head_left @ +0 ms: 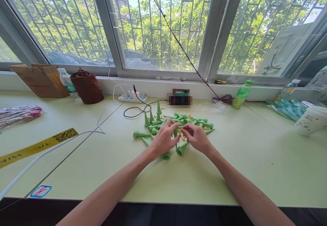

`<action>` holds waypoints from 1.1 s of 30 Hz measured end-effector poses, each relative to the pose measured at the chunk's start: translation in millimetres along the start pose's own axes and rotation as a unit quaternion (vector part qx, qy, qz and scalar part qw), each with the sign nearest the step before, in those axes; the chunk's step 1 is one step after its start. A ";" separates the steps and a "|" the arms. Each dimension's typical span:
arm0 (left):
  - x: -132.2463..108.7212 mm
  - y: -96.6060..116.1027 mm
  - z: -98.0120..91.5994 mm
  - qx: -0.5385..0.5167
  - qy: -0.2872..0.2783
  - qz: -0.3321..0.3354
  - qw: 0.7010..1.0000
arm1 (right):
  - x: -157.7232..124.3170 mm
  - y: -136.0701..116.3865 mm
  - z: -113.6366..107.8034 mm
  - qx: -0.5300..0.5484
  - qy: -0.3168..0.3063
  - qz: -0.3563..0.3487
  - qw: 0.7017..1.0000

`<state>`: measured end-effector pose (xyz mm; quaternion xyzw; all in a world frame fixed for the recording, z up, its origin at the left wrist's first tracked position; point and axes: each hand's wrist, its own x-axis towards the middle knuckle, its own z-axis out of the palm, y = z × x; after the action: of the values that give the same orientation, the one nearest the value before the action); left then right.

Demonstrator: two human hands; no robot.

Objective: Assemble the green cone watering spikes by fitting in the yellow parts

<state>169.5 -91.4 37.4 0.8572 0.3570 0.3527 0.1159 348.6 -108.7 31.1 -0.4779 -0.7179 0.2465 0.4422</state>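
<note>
My left hand [165, 138] is closed around a green plastic watering spike [175, 135], thumb and fingers on either side, its tip pointing down. Close beside it, my right hand [198, 138] pinches thumb and forefinger together near the spike's upper end. What sits in that pinch is too small to make out. Around both hands lies a heap of similar green spikes [139, 134] with ribbed caps, and small yellow plastic pieces [184, 138] show among them. Several spikes [158, 108] stand upright behind my left hand. An open-ended spike [182, 150] lies just in front of the hands.
Behind the heap are a power strip [133, 98] with cables and a blurred dark box [179, 99]. A green bottle [241, 94] and a white cup [310, 121] stand rightward. Leftward are a brown pouch [87, 87], a cardboard box [43, 83] and a white cable [48, 150].
</note>
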 end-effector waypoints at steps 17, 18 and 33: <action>-0.2 -3.9 2.9 -0.004 0.028 0.016 0.999 | 0.6 3.9 0.4 -0.011 0.008 -0.020 1.000; -0.1 -3.6 2.7 -0.005 0.027 0.014 1.000 | 0.7 3.4 0.3 -0.011 0.009 -0.018 1.000; -0.2 -2.8 2.8 -0.011 0.025 0.009 1.000 | 0.1 2.2 1.1 -0.014 -0.007 -0.004 1.000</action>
<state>169.9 -89.4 34.0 0.8500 0.3481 0.3791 0.1126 348.7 -107.5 28.8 -0.4796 -0.7263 0.2380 0.4310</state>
